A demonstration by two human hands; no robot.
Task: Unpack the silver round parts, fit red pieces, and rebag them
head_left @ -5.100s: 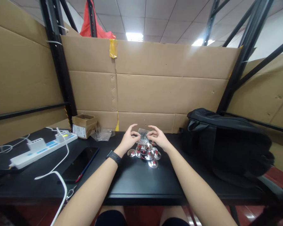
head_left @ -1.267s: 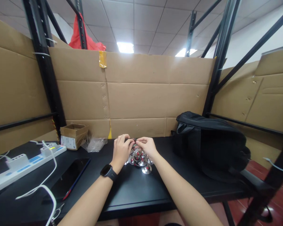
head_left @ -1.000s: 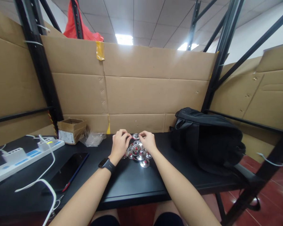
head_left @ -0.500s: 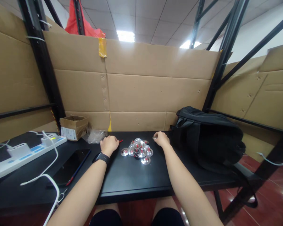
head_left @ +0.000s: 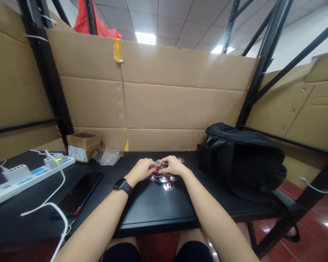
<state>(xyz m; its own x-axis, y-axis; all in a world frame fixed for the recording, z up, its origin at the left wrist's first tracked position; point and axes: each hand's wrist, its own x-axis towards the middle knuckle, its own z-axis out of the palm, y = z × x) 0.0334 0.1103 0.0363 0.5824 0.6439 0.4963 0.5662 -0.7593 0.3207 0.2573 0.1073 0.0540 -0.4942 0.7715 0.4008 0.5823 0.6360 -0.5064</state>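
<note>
Most of the shiny silver metal discs with red bits in the middle (head_left: 164, 178) are in one messy pile, right under and between the hands. Only one silver disc (head_left: 181, 159) shows well away from the pile, lying just past the right hand. Another disc (head_left: 168, 186) lies flat at the near edge of the pile, closer to the person than the fingers are. So one disc is set apart and many are bunched up. The hands hide some of the pile, so I cannot tell how many discs there are.

The left hand (head_left: 141, 170) comes in from the left and the right hand (head_left: 172, 165) comes in from the right. Both point inward, backs up, and they almost meet over the far part of the pile. Their fingers are bent, with the thumbs close to the fingertips, and they touch the discs. I cannot tell if either one is pinching a disc. Both arms reach forward over the black tabletop (head_left: 153, 209), and a black watch (head_left: 119, 183) is on the left wrist.

Past the left hand, to its left, are a crinkly see-through plastic bag (head_left: 109, 157) and a small open brown cardboard box (head_left: 83, 146). A big black cloth backpack (head_left: 243, 160) sits to the right of the right hand.
</note>
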